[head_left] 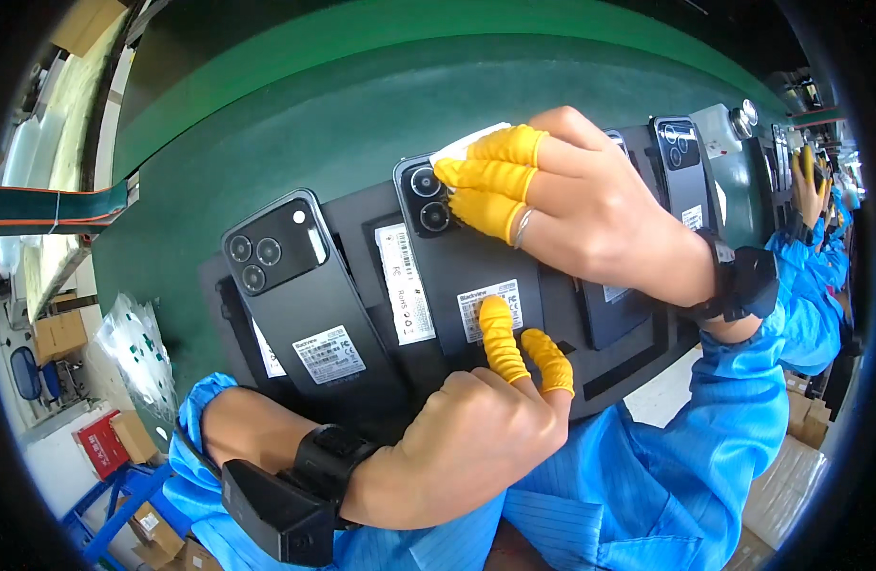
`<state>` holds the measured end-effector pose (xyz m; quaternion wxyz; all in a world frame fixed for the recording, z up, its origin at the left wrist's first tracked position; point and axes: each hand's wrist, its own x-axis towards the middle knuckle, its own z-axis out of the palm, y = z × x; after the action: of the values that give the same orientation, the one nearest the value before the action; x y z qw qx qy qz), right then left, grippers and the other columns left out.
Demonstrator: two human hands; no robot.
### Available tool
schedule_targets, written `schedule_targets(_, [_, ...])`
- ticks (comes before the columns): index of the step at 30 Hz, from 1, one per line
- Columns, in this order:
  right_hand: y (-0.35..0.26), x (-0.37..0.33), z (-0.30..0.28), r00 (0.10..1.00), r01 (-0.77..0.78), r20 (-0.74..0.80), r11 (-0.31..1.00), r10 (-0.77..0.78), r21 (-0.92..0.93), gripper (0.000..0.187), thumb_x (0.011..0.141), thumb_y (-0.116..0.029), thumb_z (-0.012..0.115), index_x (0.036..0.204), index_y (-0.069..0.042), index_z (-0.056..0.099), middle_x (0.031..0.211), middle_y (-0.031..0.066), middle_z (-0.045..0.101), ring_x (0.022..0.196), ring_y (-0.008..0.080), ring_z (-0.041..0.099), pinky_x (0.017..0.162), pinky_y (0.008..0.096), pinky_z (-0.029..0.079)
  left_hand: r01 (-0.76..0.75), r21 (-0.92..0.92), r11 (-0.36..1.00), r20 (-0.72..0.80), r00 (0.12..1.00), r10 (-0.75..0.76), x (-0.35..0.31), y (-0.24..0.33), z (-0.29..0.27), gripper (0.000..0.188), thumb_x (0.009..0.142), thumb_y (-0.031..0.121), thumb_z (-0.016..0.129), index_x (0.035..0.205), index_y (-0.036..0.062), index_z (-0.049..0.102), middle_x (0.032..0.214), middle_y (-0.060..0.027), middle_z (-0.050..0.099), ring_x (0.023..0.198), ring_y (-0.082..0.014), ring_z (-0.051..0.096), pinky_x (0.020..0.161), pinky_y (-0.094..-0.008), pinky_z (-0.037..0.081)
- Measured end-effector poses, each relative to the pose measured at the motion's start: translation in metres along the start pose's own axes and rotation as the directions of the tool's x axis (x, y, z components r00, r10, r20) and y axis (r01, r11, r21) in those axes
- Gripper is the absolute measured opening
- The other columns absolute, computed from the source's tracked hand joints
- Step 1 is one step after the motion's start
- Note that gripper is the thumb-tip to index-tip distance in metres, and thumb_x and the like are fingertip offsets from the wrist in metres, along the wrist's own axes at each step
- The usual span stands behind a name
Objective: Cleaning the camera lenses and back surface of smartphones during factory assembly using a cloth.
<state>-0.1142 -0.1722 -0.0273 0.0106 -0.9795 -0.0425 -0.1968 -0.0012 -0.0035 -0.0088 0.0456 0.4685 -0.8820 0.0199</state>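
We lay the phone (471, 259) beneath our fingers (500, 341): right hand (590, 214) closed on wipe (467, 145), twelve o'clock; left hand (462, 443) half-curled, empty, six o'clock.

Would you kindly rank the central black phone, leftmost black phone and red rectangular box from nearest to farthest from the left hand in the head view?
1. Central black phone: touched by the left hand.
2. Leftmost black phone: to the hand's upper left.
3. Red rectangular box: far over, lower left.

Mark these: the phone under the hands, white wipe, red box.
Phone (465, 263): head view, bare back panel.
White wipe (459, 147): head view, exposed part.
Red box (101, 445): head view, visible side.
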Motion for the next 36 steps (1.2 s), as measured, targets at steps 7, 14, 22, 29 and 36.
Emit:
schedule_targets(7, [0.002, 0.008, 0.006, 0.997, 0.035, -0.064, 0.998, -0.038, -0.046, 0.03, 0.075, -0.012, 0.058, 0.104, -0.005, 0.065, 0.111, 0.0097, 0.063, 0.1, 0.0231, 0.061, 0.085, 0.0362, 0.044, 0.027, -0.001, 1.0, -0.003, 1.0, -0.027, -0.001, 0.001, -0.003, 0.031, 0.068, 0.018, 0.059, 0.095, 0.0051, 0.068, 0.081, -0.0316, 0.065, 0.034, -0.0089, 0.042, 0.032, -0.023, 0.032])
schedule_targets(14, [0.021, 0.02, 0.006, 0.996, 0.089, -0.008, 0.995, -0.088, 0.052, 0.036, 0.081, -0.014, 0.056, 0.116, -0.008, 0.06, 0.112, 0.0076, 0.063, 0.101, 0.0231, 0.06, 0.086, 0.0362, 0.044, 0.026, 0.022, 0.999, -0.002, 1.0, -0.026, -0.004, 0.001, -0.009, 0.032, 0.068, 0.018, 0.059, 0.096, 0.0047, 0.068, 0.072, -0.0249, 0.066, 0.035, -0.0086, 0.042, 0.032, -0.0229, 0.032])
schedule_targets(22, [0.022, 0.03, 0.011, 0.994, 0.101, -0.046, 0.992, -0.098, 0.076, 0.033, 0.08, -0.012, 0.057, 0.112, -0.008, 0.063, 0.107, 0.0062, 0.064, 0.098, 0.0217, 0.06, 0.084, 0.0358, 0.044, -0.005, -0.039, 0.999, -0.021, 1.0, 0.005, -0.001, -0.001, -0.001, 0.034, 0.068, 0.019, 0.06, 0.098, 0.0041, 0.068, 0.058, -0.0138, 0.061, 0.035, -0.0088, 0.043, 0.033, -0.024, 0.033])
schedule_targets(29, [0.036, 0.008, -0.01, 0.961, -0.223, -0.167, 0.975, 0.222, 0.01, 0.038, 0.071, 0.005, 0.066, 0.106, -0.011, 0.067, 0.099, 0.0052, 0.068, 0.088, 0.0243, 0.062, 0.078, 0.033, 0.048, -0.009, -0.032, 0.999, 0.008, 1.0, 0.009, -0.001, -0.001, -0.002, 0.033, 0.071, 0.02, 0.06, 0.099, 0.0031, 0.068, 0.06, -0.0148, 0.062, 0.035, -0.0089, 0.044, 0.033, -0.0235, 0.034])
schedule_targets(36, [0.029, -0.007, 0.003, 0.954, -0.264, -0.065, 0.922, 0.293, 0.285, 0.021, 0.074, 0.001, 0.068, 0.093, -0.006, 0.067, 0.091, 0.0102, 0.067, 0.089, 0.0287, 0.062, 0.08, 0.0369, 0.049, -0.004, -0.023, 1.0, 0.022, 1.0, 0.005, 0.001, -0.003, -0.003, 0.034, 0.072, 0.019, 0.059, 0.1, 0.0027, 0.067, 0.063, -0.019, 0.063, 0.035, -0.0093, 0.045, 0.033, -0.0236, 0.035])
